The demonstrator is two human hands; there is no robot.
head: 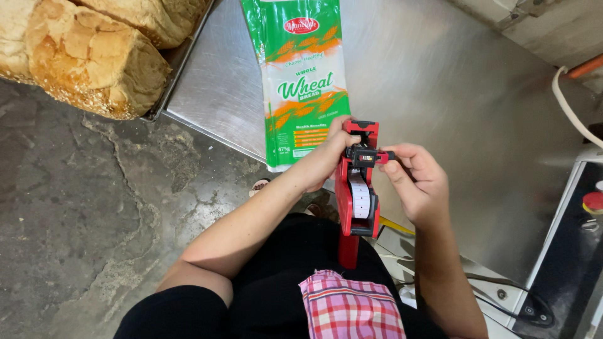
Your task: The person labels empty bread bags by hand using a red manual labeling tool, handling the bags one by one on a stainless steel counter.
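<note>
Gripping a red price-label gun [355, 194] between them, the 2 hands work at its top end. The left hand [326, 157] wraps the upper body of the gun from the side, fingers closed around the head. The right hand [418, 182] pinches narrow on the small black dial block [369, 155] that sticks out sideways from the head, thumb and forefinger shut on it. The gun stands nearly upright, its handle pointing down toward the person's lap, and a white strip of blank labels [360, 196] runs down its face just below both hands.

Just beyond the left hand lies a flat green and white bread bag [303, 75] on the steel desk [440, 81], its near end overhanging the desk edge. Farther off past the left hand, a metal tray [182, 59] carries large crusty seeded loaves [94, 59]. Beneath the left forearm is a cracked concrete floor [81, 207]. A red and pink plaid cloth [352, 307] sits at the person's waist, below both hands. Beside the right hand, a white cable [568, 107] curves along the desk's far side.

The risks, as I judge them: the pinch on the dial block is slight, so a slip could leave the print wheels misaligned; the label strip is exposed and could snag or peel under a finger; the overhanging bag could slide to the floor if nudged.
</note>
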